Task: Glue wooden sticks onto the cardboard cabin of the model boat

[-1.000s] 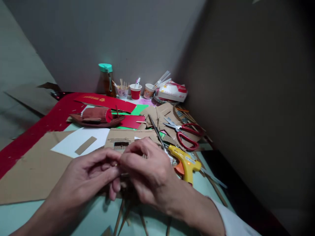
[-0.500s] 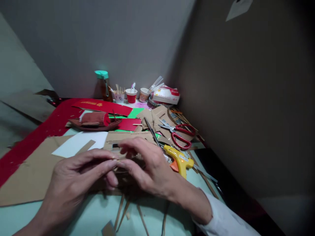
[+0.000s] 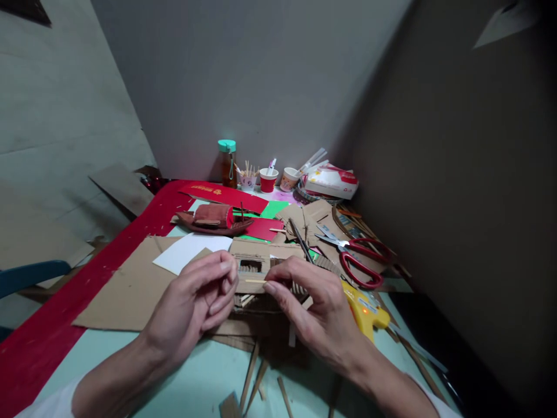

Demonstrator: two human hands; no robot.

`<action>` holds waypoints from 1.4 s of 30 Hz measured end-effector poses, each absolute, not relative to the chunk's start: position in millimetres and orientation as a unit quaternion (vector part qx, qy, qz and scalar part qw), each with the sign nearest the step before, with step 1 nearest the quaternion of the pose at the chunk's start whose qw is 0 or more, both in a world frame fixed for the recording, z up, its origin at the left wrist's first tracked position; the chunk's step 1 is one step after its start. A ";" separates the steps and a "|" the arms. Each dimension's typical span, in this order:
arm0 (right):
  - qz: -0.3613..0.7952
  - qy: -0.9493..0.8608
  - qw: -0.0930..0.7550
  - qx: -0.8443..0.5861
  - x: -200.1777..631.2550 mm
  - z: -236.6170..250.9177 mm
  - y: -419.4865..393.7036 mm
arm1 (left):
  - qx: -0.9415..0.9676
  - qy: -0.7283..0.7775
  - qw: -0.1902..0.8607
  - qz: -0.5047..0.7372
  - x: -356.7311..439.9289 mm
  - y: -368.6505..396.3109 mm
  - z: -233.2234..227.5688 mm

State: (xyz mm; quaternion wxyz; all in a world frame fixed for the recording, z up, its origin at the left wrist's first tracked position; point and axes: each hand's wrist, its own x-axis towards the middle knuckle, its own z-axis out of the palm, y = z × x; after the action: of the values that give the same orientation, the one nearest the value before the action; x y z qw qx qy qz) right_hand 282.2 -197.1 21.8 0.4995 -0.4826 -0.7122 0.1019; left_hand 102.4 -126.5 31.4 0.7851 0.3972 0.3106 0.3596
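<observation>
My right hand (image 3: 311,305) pinches a short, thin wooden stick (image 3: 256,281) between thumb and forefinger. The stick's free end points left, toward my other hand. Curled fingers and a thumb close to the forefinger make up the pose of my left hand (image 3: 198,290); whether a small piece is between the tips cannot be made out. Below and behind the stick is a cardboard construction (image 3: 248,248) with a rectangular cut-out, partly covered by my right hand. Cardboard strips (image 3: 249,371) lie on the pale green tabletop (image 3: 183,377) just in front of my hands.
On the right lie red-handled scissors (image 3: 363,264) and a yellow glue gun (image 3: 365,310). A brown model boat (image 3: 213,219) stands behind my left hand, near white paper (image 3: 187,251) and a cardboard sheet (image 3: 126,290). Paper cups (image 3: 268,181) and a bottle (image 3: 227,162) line the back.
My hands have drawn apart, and the thin wooden stick now shows in my right fingers. The head view has turned left, so the table's things appear farther right.
</observation>
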 end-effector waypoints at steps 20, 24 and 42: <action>0.043 -0.744 0.468 -0.476 277.5 9.8 -191.1 | 0.460 0.383 0.758 0.259 97.6 -126.6 10.8; 0.042 -0.705 0.451 -0.545 294.3 30.8 -212.7 | 0.496 0.382 0.733 0.265 98.7 -124.8 13.3; -0.010 -0.399 0.164 -0.902 302.7 -5.5 -286.3 | 0.593 0.358 0.655 0.302 105.4 -119.7 33.4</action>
State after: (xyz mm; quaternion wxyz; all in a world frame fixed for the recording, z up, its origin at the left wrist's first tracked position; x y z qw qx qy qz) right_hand 302.7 -286.3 -5.5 0.1636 -0.9023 -0.3988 -0.0102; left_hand 105.4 -119.7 33.4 0.6545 0.5934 0.3581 0.3020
